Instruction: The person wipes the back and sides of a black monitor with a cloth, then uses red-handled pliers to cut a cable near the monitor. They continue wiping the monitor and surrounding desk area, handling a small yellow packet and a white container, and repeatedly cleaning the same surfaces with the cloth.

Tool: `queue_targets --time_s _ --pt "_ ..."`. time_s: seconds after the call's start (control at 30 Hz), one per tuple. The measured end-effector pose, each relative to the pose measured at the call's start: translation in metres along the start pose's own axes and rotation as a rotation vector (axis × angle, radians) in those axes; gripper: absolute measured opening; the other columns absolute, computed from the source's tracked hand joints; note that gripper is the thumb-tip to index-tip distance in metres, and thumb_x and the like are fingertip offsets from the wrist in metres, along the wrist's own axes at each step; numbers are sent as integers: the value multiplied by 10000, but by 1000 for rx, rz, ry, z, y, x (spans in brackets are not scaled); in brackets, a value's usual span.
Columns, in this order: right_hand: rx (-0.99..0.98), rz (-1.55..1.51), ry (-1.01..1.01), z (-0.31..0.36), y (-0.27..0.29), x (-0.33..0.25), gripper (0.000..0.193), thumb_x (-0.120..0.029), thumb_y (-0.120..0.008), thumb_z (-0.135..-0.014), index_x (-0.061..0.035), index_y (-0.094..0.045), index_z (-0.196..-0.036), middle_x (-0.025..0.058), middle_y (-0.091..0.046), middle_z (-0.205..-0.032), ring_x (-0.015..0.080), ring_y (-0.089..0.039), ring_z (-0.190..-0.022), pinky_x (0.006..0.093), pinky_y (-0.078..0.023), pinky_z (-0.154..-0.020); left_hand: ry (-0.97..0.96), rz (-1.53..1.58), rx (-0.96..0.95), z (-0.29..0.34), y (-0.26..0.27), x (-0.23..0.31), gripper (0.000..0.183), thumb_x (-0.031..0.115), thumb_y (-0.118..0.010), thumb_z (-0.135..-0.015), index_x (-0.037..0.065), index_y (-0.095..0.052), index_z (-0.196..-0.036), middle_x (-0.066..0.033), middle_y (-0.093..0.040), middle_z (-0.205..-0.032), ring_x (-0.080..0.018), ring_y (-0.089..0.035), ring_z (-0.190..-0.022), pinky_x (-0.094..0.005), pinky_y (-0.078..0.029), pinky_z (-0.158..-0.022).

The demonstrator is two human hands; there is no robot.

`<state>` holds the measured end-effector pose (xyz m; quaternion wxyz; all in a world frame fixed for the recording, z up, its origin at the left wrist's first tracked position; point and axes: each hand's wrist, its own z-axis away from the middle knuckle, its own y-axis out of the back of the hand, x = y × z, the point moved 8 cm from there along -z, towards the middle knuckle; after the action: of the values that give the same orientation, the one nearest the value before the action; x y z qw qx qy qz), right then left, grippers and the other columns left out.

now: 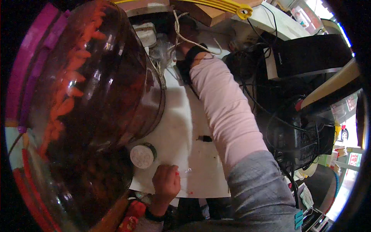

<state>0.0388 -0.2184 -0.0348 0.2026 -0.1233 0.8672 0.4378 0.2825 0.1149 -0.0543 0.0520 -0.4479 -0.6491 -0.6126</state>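
My left hand is low in the middle, its fingers curled closed above the front of a white sheet. A bit of red shows at its fingertips, too small to name. Just beyond it is a small round tub with a whitish lid. My right arm, in a pink sleeve, stretches across the sheet to the back. There my right hand is in shadow beside a looped pale cord; its fingers are hidden. A short black plug lies near that forearm.
A big transparent jar with a magenta lid fills the left, with orange-red shapes showing on it. Black cables and a dark box-shaped device crowd the right. A wooden board and yellow strap cross the back.
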Motion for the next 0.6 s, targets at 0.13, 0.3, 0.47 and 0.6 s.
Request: queue_targets --time_s 0.13,0.3,0.47,0.6 --pt "6 -16 -12 -3 16 12 234 -218 -557 -807 -32 -627 -928 180 -617 -956 334 -601 -865 438 -496 -755 34 7 -42 1 -4 -4 172 -4 -581 -705 24 -572 -874 -142 -543 -784 -341 -534 -725 -425 -448 -626" --pt "15 18 -38 7 23 16 236 -212 -565 -800 -27 -631 -929 190 -618 -961 339 -603 -871 439 -496 -760 58 82 -34 1 -2 -6 170 2 -581 -705 27 -579 -873 -141 -550 -787 -344 -539 -727 -420 -453 -633" --pt "25 87 -22 10 9 10 238 -205 -572 -793 -22 -635 -931 199 -618 -966 344 -604 -877 439 -497 -764 51 63 -26 -1 -2 -6 178 1 -580 -698 28 -584 -874 -139 -556 -793 -341 -545 -734 -420 -457 -635" --pt "22 107 7 7 -4 6 240 -199 -578 -788 -18 -639 -932 206 -619 -969 348 -605 -881 440 -497 -768 77 34 -37 0 -3 -7 178 -1 -576 -687 34 -580 -862 -132 -556 -793 -334 -545 -733 -419 -458 -636"
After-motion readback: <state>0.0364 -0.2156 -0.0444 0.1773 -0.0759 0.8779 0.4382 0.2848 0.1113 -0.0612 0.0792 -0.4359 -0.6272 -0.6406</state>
